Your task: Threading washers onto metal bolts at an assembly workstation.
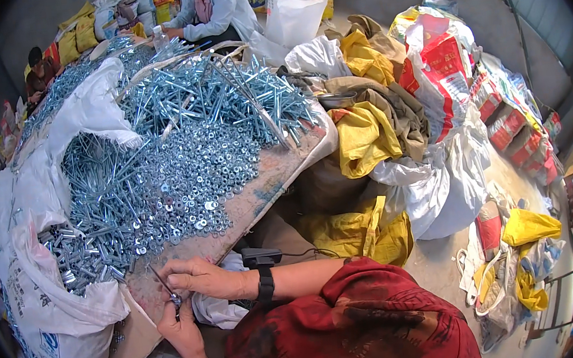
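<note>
At the near edge of the table, my two hands meet around a slim metal rod, probably a bolt (pixel 160 279), with small shiny fittings at its lower end. My left hand (pixel 182 332) is closed, thumb and fingers pinching near those fittings. Just above it, my right hand (pixel 199 277) is closed with curled fingers against the rod. The exact grip is partly hidden. Close beyond my hands lie loose washers and nuts (pixel 191 168), short metal sleeves (pixel 82 256) and a heap of long zinc-coloured bolts (pixel 214 89).
White woven sacks (pixel 71 320) drape the table's left side. Yellow sacks (pixel 366 139) and white bags (pixel 433 177) crowd the right. A person in a light blue jacket (pixel 223 11) sits across the table; another person (pixel 41 72) is at the far left. A clear bottle (pixel 160 37) stands among the bolts.
</note>
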Motion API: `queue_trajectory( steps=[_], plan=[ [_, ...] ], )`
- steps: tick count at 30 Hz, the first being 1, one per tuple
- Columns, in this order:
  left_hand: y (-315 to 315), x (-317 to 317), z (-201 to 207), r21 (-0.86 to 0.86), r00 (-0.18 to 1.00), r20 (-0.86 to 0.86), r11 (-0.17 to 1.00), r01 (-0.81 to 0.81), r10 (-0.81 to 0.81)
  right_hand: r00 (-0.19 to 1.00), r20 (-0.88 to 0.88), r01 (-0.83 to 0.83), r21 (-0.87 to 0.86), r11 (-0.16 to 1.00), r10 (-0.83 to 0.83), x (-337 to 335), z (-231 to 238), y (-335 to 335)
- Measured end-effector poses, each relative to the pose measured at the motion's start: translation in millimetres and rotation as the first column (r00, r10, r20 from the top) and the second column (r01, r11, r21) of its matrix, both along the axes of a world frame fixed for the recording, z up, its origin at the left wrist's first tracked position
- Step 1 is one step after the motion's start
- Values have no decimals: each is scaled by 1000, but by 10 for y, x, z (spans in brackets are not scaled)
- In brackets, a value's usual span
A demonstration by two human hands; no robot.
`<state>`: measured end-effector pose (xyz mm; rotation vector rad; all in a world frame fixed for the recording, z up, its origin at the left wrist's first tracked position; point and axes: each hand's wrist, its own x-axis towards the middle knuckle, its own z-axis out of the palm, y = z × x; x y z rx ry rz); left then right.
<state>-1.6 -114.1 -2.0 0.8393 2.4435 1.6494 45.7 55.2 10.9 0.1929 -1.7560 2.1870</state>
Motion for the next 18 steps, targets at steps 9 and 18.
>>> queue_trajectory(
  steps=[9,18],
  plan=[
    [15,102,13,-108,986,-84,985,131,-141,982,-29,183,429,884,-188,-72,-2,52],
    [199,123,46,-221,878,-441,971,95,-186,947,76,152,747,647,-311,150,148,186]
  ],
)
